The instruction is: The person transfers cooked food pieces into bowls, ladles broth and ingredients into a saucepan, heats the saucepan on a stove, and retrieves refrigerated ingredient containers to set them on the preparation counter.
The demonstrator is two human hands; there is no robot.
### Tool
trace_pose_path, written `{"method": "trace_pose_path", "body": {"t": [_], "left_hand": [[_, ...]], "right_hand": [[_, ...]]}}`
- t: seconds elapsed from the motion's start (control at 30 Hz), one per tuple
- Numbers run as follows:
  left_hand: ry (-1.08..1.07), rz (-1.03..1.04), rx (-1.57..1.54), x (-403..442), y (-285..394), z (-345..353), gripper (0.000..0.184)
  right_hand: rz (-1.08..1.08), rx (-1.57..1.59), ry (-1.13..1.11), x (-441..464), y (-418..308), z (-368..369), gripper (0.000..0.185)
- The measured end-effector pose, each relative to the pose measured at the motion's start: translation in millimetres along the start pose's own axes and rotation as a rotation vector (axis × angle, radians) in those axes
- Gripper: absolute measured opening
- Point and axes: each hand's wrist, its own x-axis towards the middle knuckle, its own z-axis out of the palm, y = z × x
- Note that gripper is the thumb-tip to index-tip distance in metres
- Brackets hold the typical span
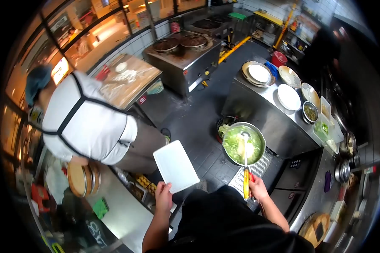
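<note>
My left hand [164, 197] is closed on the near edge of a white rectangular plastic container [176, 166], thumb on top; whether it is a tub or only a lid I cannot tell. On the right, my right hand [257, 188] is wrapped round the yellow handle of a ladle [246, 179], with something red by the thumb. The ladle's metal shaft runs down into a round metal pot [264, 141] of chopped greens in pale liquid [236, 143]. Its bowl is partly lost in glare and liquid. Under the pot's near side lies a perforated metal plate [259, 168].
A co-worker [88, 122] in a white top leans over the left counter [126, 219]. Beyond is a floured wooden worktable [131, 90] beside a stove [181, 55]. White plates [289, 97] and bowls line the steel counter [261, 95] at right. Round boards [78, 179] stand at left.
</note>
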Motion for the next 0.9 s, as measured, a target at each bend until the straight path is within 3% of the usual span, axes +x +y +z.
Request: {"method": "trace_pose_path", "body": {"t": [0.2, 0.57, 0.73, 0.9], "left_hand": [[-0.008, 0.076, 0.054, 138, 47, 103, 0.007], [0.168, 0.152, 0.029, 310, 62, 238, 0.034], [0.240, 0.139, 0.033, 391, 81, 277, 0.033], [0.206, 0.181, 0.111, 510, 108, 296, 0.034]], "right_hand": [[0.016, 0.044, -0.093, 127, -80, 3, 0.011], [-0.010, 0.010, -0.211, 372, -244, -19, 0.018], [-0.032, 0.024, -0.242, 472, -307, -18, 0.019], [-0.023, 0.078, -0.135, 571, -361, 1, 0.013]]}}
